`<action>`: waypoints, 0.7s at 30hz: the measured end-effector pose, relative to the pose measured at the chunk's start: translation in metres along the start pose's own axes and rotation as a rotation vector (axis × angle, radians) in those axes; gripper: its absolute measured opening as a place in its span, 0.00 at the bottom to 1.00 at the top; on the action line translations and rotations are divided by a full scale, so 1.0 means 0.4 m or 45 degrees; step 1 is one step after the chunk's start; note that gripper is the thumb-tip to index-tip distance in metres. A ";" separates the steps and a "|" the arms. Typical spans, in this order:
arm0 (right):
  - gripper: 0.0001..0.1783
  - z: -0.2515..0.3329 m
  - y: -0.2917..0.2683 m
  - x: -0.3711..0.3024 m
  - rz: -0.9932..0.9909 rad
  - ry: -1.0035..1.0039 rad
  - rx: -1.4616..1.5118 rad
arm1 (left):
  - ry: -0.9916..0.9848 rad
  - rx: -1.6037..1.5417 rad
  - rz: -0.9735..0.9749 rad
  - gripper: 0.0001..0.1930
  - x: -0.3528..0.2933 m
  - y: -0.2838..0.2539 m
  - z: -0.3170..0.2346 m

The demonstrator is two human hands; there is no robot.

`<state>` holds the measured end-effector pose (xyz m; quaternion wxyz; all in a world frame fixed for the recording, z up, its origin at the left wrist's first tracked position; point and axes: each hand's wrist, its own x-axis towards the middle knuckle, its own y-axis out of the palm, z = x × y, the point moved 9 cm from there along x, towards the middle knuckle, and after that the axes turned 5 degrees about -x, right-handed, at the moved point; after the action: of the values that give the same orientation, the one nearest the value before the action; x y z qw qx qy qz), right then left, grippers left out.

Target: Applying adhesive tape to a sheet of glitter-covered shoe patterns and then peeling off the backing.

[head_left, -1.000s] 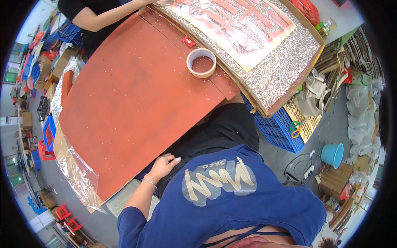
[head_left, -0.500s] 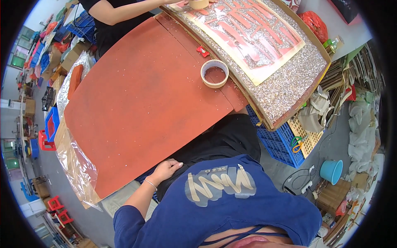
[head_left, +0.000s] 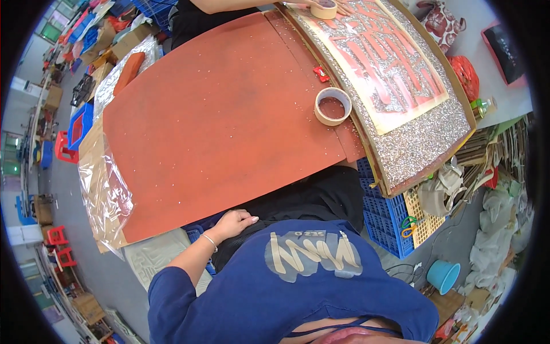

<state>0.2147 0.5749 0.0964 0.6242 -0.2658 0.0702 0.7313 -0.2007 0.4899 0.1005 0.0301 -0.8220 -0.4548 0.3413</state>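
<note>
My left hand (head_left: 231, 223) lies relaxed on my dark-clothed lap, just below the near edge of a large red-brown board (head_left: 189, 132). It holds nothing, and its fingers lie extended toward the right. My right hand is out of sight. A wide roll of tape (head_left: 332, 106) lies on the board's right part, with a small red packet (head_left: 321, 74) beyond it. To the right is a glitter-covered panel (head_left: 421, 135), bearing a sheet with pink-red strips (head_left: 366, 69). At the far edge, another person's hand (head_left: 344, 7) rests by a smaller tape roll (head_left: 324, 8) on that sheet.
Below the panel stands a blue plastic crate (head_left: 384, 223), with green-and-orange-handled scissors (head_left: 409, 225) beside it. A light-blue bucket (head_left: 443, 277) is on the floor at right. Clear plastic film (head_left: 103, 192) covers the left edge. Stacked cardboard (head_left: 501, 143) fills the right side.
The view has shifted and turned slightly, so the board and panel sit farther right and lower. My left hand stays on my lap. The other person's hand remains by the smaller tape roll.
</note>
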 end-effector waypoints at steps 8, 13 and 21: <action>0.05 0.049 0.037 0.049 0.117 0.037 0.087 | -0.104 -0.013 0.093 0.23 0.025 -0.002 0.021; 0.05 0.112 0.040 0.102 0.162 0.031 0.123 | -0.058 -0.003 0.043 0.24 0.016 0.002 0.025; 0.05 0.118 0.070 0.105 0.255 0.164 0.156 | -0.196 -0.068 -0.094 0.24 -0.077 -0.009 0.108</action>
<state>0.1704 0.6263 0.1101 0.5571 -0.2652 0.1807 0.7659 -0.2394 0.4572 0.0852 -0.0142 -0.7764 -0.4949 0.3900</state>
